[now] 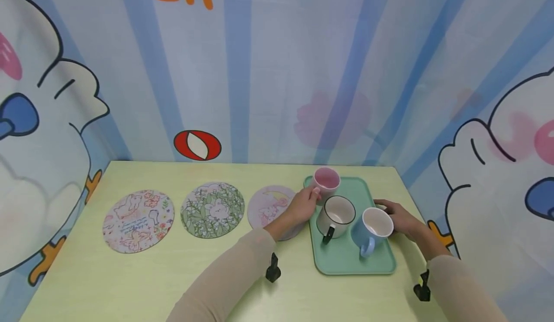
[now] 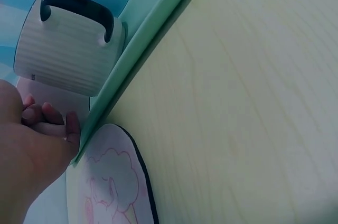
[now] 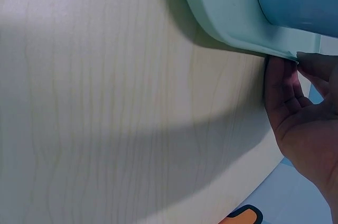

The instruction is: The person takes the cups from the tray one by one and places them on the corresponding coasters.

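Note:
A pink mug (image 1: 327, 179) stands at the back left of the green tray (image 1: 342, 262). My left hand (image 1: 301, 207) grips its handle, fingers curled round it in the left wrist view. In front of it is a white mug (image 1: 339, 211) with a black rim and black handle (image 2: 79, 5). To the right sits a blue mug (image 1: 374, 225) with a white inside, its handle towards me. My right hand (image 1: 400, 218) holds the right edge of the tray, thumb on the rim and fingers (image 3: 277, 84) against its outer side and underneath.
Left of the tray lie three round printed mats in a row: a pink and white one (image 1: 138, 221), a green leafy one (image 1: 212, 210) and a lilac one (image 1: 270, 206) partly under my left forearm. A striped cartoon curtain (image 1: 268, 71) hangs behind the pale wooden table (image 1: 130, 283).

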`<state>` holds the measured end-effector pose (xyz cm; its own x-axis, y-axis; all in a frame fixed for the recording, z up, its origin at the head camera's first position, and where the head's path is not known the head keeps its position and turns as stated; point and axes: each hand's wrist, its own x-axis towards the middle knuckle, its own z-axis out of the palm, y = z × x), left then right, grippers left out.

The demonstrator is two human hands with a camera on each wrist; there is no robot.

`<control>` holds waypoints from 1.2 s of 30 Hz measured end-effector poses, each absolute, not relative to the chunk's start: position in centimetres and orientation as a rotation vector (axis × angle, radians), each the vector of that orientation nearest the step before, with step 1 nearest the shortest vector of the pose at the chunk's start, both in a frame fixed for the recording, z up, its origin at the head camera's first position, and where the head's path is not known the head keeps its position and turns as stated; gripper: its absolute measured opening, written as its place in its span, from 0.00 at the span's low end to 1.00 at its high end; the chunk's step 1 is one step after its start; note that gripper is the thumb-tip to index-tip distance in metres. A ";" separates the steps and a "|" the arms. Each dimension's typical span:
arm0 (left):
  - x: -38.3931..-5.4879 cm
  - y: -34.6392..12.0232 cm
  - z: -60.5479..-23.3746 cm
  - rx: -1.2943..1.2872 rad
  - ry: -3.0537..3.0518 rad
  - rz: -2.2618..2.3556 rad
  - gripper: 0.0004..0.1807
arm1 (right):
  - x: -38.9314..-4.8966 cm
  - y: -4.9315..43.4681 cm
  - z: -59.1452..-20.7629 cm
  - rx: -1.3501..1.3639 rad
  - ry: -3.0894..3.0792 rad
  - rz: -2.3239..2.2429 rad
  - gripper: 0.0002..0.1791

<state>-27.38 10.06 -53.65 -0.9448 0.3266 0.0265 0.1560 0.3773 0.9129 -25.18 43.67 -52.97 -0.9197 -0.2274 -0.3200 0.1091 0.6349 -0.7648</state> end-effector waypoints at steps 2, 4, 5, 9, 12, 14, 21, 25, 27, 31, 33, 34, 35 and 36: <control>-27.3 9.9 -53.6 0.436 2.465 1.630 0.20 | -25.2 43.6 -52.9 -0.095 2.473 -1.191 0.39; -27.2 9.8 -53.7 0.430 2.454 1.651 0.20 | -25.1 43.6 -52.9 -0.104 2.476 -1.188 0.39; -27.1 9.8 -53.7 0.426 2.447 1.664 0.20 | -25.1 43.6 -52.9 -0.102 2.478 -1.191 0.39; -26.8 9.7 -53.6 0.422 2.426 1.708 0.21 | -24.9 43.6 -53.0 -0.111 2.476 -1.203 0.40; -26.7 9.6 -53.3 0.429 2.413 1.741 0.21 | -24.7 43.5 -52.9 -0.112 2.476 -1.216 0.40; -26.7 9.6 -53.1 0.434 2.410 1.756 0.22 | -24.6 43.4 -52.9 -0.116 2.478 -1.218 0.40; -26.2 9.0 -51.8 0.444 2.383 1.759 0.22 | -24.6 43.3 -52.6 -0.123 2.475 -1.205 0.39; -25.9 8.4 -51.1 0.457 2.377 1.754 0.22 | -24.6 43.4 -52.8 -0.115 2.468 -1.209 0.39; -25.8 8.1 -50.9 0.461 2.384 1.753 0.22 | -24.7 43.4 -52.9 -0.116 2.469 -1.207 0.39; -25.5 7.5 -50.7 0.468 2.386 1.747 0.23 | -24.8 43.6 -53.2 -0.121 2.476 -1.194 0.39; -25.3 7.2 -50.5 0.473 2.382 1.748 0.23 | -24.9 43.7 -53.2 -0.117 2.477 -1.192 0.39; -25.2 7.0 -50.4 0.478 2.384 1.743 0.23 | -24.9 43.7 -53.2 -0.116 2.476 -1.192 0.39; -25.1 6.8 -50.4 0.483 2.392 1.735 0.23 | -24.9 43.7 -53.2 -0.116 2.473 -1.192 0.39; -25.0 6.6 -50.4 0.487 2.403 1.723 0.22 | -24.9 43.7 -53.1 -0.118 2.471 -1.193 0.39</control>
